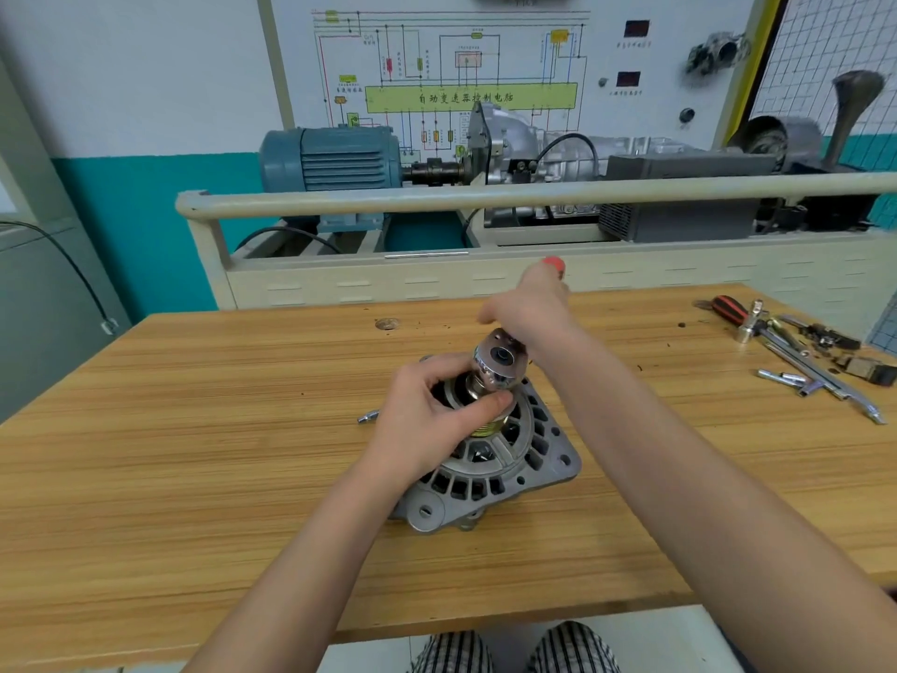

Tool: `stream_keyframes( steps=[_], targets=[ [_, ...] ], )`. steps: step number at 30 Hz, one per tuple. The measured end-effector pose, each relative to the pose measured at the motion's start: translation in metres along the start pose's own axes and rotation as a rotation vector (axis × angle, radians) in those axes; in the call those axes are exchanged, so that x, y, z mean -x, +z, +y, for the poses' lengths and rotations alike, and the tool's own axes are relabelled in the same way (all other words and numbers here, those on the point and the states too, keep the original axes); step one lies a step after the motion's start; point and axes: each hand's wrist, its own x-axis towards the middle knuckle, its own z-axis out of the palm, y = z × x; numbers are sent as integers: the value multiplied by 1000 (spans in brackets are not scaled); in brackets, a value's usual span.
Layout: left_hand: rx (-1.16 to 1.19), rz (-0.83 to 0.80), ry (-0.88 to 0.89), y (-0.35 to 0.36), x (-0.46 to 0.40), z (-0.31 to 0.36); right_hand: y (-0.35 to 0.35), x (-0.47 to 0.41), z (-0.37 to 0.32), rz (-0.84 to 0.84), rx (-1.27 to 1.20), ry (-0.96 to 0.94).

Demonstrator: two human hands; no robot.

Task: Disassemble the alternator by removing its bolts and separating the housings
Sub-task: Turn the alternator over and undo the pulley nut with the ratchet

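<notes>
The grey alternator [529,459] stands on the wooden bench [194,429] at the centre, pulley end up, its vented housing facing me. My left hand [427,420] curls over the top of the housing, thumb and fingers pinching the brass-coloured pulley [490,427] on the shaft. A ratchet wrench head with a socket [500,364] sits on the pulley nut. My right hand [529,308] grips the ratchet's handle behind it; only the red tip of the handle [553,263] shows past the fingers.
A small metal bit [369,417] lies just left of the alternator. Several loose tools, sockets and a red-handled screwdriver [728,308] are scattered at the bench's far right. A trainer stand with a blue motor [335,157] stands behind the bench.
</notes>
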Motion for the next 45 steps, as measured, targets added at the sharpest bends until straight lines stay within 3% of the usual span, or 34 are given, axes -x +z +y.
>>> stream_keyframes(
  steps=[4,10,16,20,23,26,32,35,38,42,45],
  targets=[
    [-3,-3,-21,0,0,0,12,-6,-11,-9,171,-200],
    [-8,67,-28,0,2,-2,29,17,-31,-270,336,-559],
    [-43,109,0,0,6,-5,34,32,-21,-73,559,-717],
    [-131,139,15,1,14,-7,37,38,-23,-214,426,-732],
    [-96,189,-20,-9,21,-14,30,43,-21,-294,402,-867],
    [-145,173,-7,-31,30,-25,24,48,-16,-393,518,-1006],
    [36,348,-107,-82,28,-34,18,73,-13,-551,745,-1294],
    [237,294,-174,-103,21,-29,10,81,2,-589,690,-1334],
    [247,210,-196,-103,10,-12,0,84,19,-619,610,-1326],
    [70,-139,-54,-63,-18,23,-11,84,28,-689,547,-1295],
    [35,-325,-67,-24,-34,38,-24,80,37,-766,510,-1289]
  ],
)
